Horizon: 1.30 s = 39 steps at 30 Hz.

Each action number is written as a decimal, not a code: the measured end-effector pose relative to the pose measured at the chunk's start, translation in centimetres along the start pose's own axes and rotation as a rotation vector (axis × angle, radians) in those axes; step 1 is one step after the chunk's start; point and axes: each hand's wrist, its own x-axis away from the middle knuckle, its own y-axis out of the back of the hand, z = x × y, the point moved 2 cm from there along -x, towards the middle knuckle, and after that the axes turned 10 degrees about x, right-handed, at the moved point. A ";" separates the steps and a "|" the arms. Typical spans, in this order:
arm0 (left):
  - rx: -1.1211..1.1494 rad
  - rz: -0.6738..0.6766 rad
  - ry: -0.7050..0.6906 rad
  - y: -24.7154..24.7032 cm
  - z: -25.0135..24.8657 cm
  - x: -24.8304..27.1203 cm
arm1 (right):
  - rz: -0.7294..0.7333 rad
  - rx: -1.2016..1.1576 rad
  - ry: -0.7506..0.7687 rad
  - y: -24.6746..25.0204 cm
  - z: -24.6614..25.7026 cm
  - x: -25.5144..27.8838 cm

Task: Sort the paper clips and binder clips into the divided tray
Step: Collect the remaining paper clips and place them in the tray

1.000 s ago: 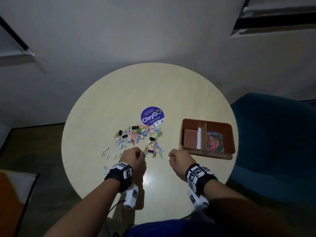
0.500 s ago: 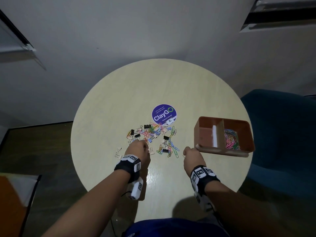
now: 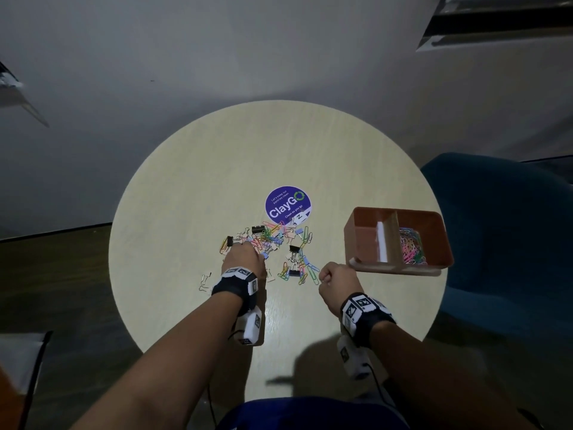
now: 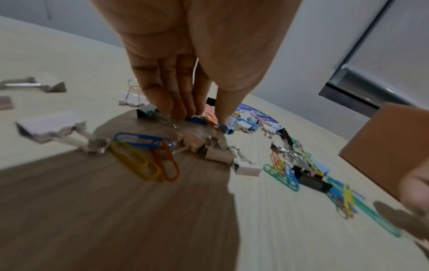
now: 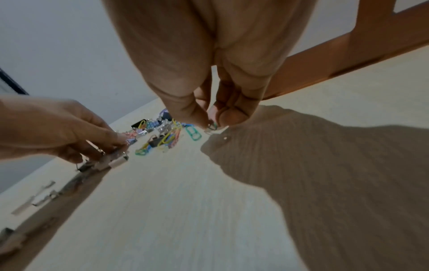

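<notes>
A mixed pile of coloured paper clips and binder clips (image 3: 279, 237) lies mid-table. My left hand (image 3: 246, 254) reaches into its left side; in the left wrist view its fingertips (image 4: 181, 111) and thumb pinch down on a binder clip's silver handles (image 4: 171, 122). My right hand (image 3: 325, 276) hovers by the pile's near right edge, thumb and fingers curled, pinching a small green paper clip (image 5: 213, 126) just above the table. The brown divided tray (image 3: 400, 270) sits to the right; its right compartment holds coloured paper clips (image 3: 410, 249).
A purple round sticker (image 3: 287, 202) lies behind the pile. A few loose silver binder clips (image 3: 204, 282) lie left of my left wrist. Blue, yellow and orange paper clips (image 4: 144, 155) sit under my left palm. A blue chair (image 3: 502, 228) stands beyond the table's right edge.
My left hand has pushed forward from the pile's near edge into the clips. My right hand has drifted slightly right, toward the tray's front corner, still curled.
</notes>
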 end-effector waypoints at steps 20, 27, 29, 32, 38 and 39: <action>0.448 0.036 -0.117 0.0 0.4 2.6 | -0.005 0.282 0.020 -1.7 1.8 -1.5; 0.498 0.061 -0.058 -0.1 0.8 3.3 | -0.020 0.232 0.038 -0.6 1.3 -1.4; 0.482 0.102 -0.075 -0.2 0.8 3.4 | -0.051 0.166 0.059 0.0 1.4 -1.7; 0.441 0.145 -0.123 -0.5 0.0 3.7 | -0.073 0.188 0.089 0.5 1.6 -2.6; 0.316 0.222 -0.258 -1.7 -2.3 4.7 | -0.026 0.382 0.126 -0.5 1.2 -3.4; 0.296 0.236 -0.278 -2.1 -2.7 4.7 | -0.031 0.416 0.132 -0.6 1.1 -3.3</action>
